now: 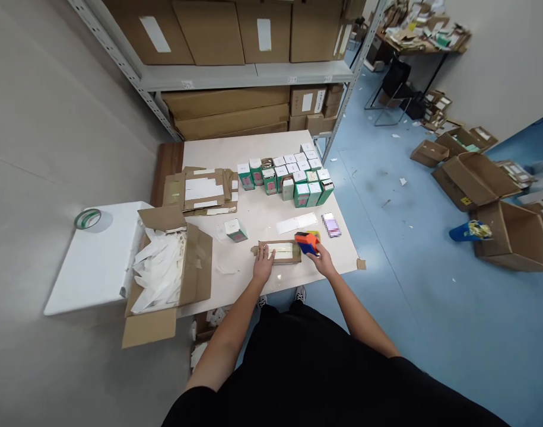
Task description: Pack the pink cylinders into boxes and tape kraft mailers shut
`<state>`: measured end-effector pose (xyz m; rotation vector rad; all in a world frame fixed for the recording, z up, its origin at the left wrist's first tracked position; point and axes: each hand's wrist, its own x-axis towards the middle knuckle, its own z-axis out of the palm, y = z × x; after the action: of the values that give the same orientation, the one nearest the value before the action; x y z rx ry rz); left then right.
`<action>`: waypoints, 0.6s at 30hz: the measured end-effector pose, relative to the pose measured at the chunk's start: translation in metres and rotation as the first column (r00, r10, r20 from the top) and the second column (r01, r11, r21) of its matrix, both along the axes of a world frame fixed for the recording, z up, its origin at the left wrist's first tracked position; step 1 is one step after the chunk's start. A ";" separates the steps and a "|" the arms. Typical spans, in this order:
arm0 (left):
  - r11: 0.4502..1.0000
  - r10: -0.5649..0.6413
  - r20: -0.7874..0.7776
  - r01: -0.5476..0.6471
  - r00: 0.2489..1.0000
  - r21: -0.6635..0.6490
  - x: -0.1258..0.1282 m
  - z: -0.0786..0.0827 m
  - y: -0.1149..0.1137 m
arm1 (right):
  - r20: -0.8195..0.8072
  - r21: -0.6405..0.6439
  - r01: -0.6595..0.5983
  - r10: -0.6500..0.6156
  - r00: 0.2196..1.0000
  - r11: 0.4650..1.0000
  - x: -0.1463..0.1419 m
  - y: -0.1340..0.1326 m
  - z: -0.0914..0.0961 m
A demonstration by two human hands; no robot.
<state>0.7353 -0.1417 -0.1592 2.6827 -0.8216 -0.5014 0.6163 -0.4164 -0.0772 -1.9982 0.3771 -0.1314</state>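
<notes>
Tape gun (307, 241) partly behind right hand (323, 261)

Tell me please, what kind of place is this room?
It looks like a warehouse or packing room: metal shelving holds large cardboard cartons, green-and-white product boxes stand in rows on the table, and opened cartons lie on the floor.

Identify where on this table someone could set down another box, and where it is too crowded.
The far end of the table, beyond the flattened cardboard and the box rows, is bare. So is a patch between the lone box and the open carton, despite small scraps. It is crowded at the box rows and where the left hand and right hand, holding a tape dispenser, work.
</notes>
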 end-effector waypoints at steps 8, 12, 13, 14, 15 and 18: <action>0.993 -0.032 -0.041 0.028 0.999 -0.111 0.011 0.018 0.020 | -0.056 0.302 -0.202 0.229 0.972 0.932 0.043 0.060 -0.008; 0.948 0.056 -0.041 -0.066 0.998 -0.310 0.011 0.041 0.041 | -0.100 0.320 -0.166 0.207 0.973 0.933 0.037 0.058 -0.026; 0.922 0.137 -0.035 -0.140 0.990 -0.361 0.011 0.048 0.041 | -0.100 0.320 -0.166 0.207 0.973 0.933 0.037 0.057 -0.028; 0.891 0.213 -0.032 -0.208 0.976 -0.403 0.010 0.054 0.039 | -0.098 0.321 -0.169 0.210 0.973 0.932 0.037 0.057 -0.028; 0.862 0.272 -0.035 -0.259 0.962 -0.435 0.010 0.061 0.034 | -0.094 0.323 -0.174 0.214 0.972 0.930 0.037 0.056 -0.028; 0.833 0.277 -0.066 -0.274 0.958 -0.480 0.012 0.080 0.014 | -0.075 0.329 -0.184 0.220 0.973 0.926 0.039 0.055 -0.027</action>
<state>0.7470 -0.1279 -0.0789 2.2731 -0.4635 -0.1814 0.6550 -0.3610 -0.1039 -1.7119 0.2414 0.1640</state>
